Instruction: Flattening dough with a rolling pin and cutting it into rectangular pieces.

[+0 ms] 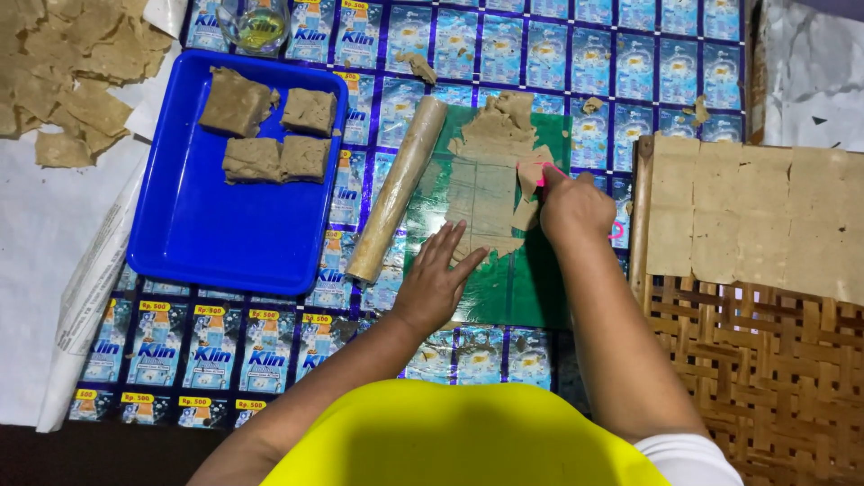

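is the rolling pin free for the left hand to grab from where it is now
Probably yes. The left hand lies flat on the rolled dough sheet, and the rolling pin lies just to its left with nothing on it or between them.

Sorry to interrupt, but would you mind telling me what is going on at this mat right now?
A person is working a thin rolled sheet of brown dough on a green mat. The left hand lies flat on the sheet, while the right hand holds a pink tool against it. A rolling pin lies alongside, a blue tray holds dough blocks, and cut sheets rest on a woven rack.
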